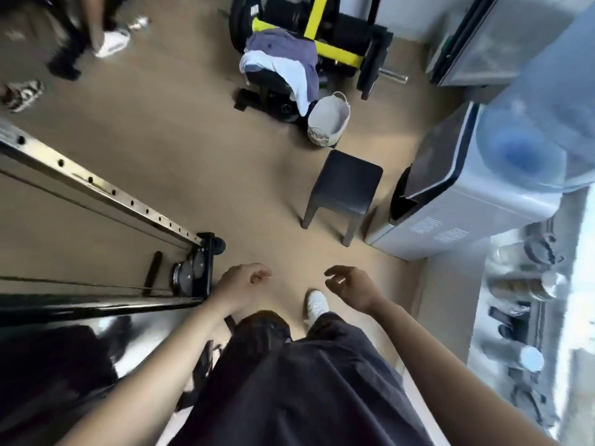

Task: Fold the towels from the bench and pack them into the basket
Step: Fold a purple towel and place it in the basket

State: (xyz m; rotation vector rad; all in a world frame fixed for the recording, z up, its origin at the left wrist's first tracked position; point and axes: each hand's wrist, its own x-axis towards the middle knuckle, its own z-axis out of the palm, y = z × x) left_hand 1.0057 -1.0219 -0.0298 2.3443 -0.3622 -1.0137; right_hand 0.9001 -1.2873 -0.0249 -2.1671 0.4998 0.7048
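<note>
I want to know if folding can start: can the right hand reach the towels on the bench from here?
Probably not. The right hand hangs empty by the person's legs; the towels lie draped on the bench across open floor, past the stool. Walking closer looks unobstructed.

This is a gym. At the top centre of the frame a black padded weight bench (273, 79) sits on a yellow frame (336, 53), with black weight plates (370, 67) loaded on a steel bar end (393, 76) beside it. Along the left side runs a steel rail (96, 185) drilled with a row of holes, ending at a black base with a pulley (186, 269), as on a cable machine. At the right a water dispenser (467, 204) carries a blue bottle (531, 140). A trainer-shod foot (112, 43) shows at upper left on the tan floor (161, 117).
</note>
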